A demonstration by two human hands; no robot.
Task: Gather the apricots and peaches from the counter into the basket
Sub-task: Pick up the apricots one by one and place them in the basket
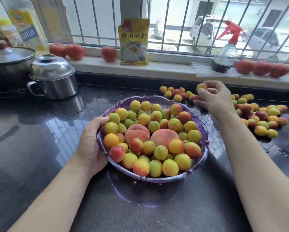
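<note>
Bare tabletop [40, 131] left & front of basket [205, 131]; right side crowded w/ loose fruit [264, 119], steel pot [55, 77] blocks back-left

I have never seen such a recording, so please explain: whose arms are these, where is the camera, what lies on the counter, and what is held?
There is no machine. A person wears one camera on the head, looking down at their own arms. The left hand grips the rim of the purple basket, which is full of apricots and two peaches. The right hand pinches one apricot above the dark wet counter. More loose apricots lie on the counter to the right. Two pots stand at the left; tomatoes line the windowsill.
</note>
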